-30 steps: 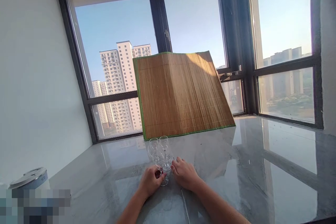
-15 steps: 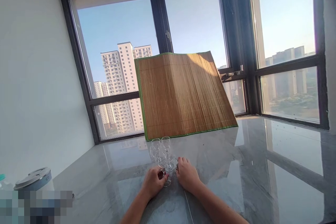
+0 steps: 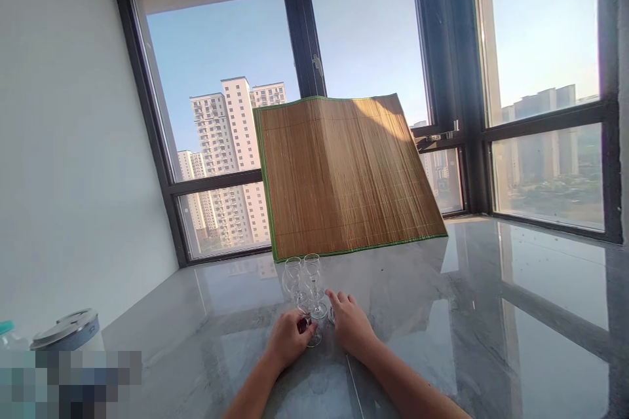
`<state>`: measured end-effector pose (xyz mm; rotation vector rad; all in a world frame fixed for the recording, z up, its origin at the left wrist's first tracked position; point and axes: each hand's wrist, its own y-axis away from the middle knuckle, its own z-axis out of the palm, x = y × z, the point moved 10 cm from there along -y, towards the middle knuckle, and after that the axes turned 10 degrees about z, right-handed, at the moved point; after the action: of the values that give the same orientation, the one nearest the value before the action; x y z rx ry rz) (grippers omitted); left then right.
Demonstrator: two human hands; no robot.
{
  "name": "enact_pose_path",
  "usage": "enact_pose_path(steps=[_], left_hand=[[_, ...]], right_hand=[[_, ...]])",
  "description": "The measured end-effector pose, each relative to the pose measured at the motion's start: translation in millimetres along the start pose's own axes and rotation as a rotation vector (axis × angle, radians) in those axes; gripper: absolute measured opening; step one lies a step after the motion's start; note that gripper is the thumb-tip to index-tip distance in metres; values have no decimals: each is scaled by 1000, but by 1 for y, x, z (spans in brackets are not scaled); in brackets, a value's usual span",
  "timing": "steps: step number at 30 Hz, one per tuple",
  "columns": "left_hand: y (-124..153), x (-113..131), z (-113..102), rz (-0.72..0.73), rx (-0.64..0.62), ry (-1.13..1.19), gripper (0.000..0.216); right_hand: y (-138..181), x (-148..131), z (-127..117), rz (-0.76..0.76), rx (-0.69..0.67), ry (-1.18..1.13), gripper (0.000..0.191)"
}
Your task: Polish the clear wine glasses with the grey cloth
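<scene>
My left hand [image 3: 289,335] is closed round a small clear stemmed glass [image 3: 315,340], whose round foot stands on the glossy grey surface. Something dark red shows between its thumb and fingers. Just beyond stand more stemmed glasses, one at the left [image 3: 293,268] and one at the right [image 3: 312,266], both upright and close together. My right hand [image 3: 352,324] rests to the right of them, index finger stretched out and apart from the others. A clear glass edge [image 3: 331,315] peeks out at its left side; the rest of that piece is hidden by the hand.
A bamboo mat with green edging [image 3: 354,177] leans against the windows behind the glasses. At the lower left stand a lidded cup [image 3: 69,330] and a teal-capped bottle [image 3: 6,327], both partly blurred out. A white wall [image 3: 59,144] bounds the left side.
My right index finger has lifted and stretched forward, and a clear glass edge now shows beside that hand. My left hand keeps its grip on the glass.
</scene>
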<state>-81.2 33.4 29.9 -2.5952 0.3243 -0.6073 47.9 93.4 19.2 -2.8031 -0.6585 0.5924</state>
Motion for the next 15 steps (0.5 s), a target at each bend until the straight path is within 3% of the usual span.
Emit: enact_pose_path(steps=[7, 11, 15], left_hand=[[1, -2, 2, 9, 8, 15, 25], [2, -4, 4, 17, 11, 18, 26], [0, -9, 2, 7, 59, 51, 21]], right_hand=[[17, -9, 2, -53, 9, 80, 29], [18, -13, 6, -86, 6, 114, 34], [14, -15, 10, -145, -45, 114, 53]])
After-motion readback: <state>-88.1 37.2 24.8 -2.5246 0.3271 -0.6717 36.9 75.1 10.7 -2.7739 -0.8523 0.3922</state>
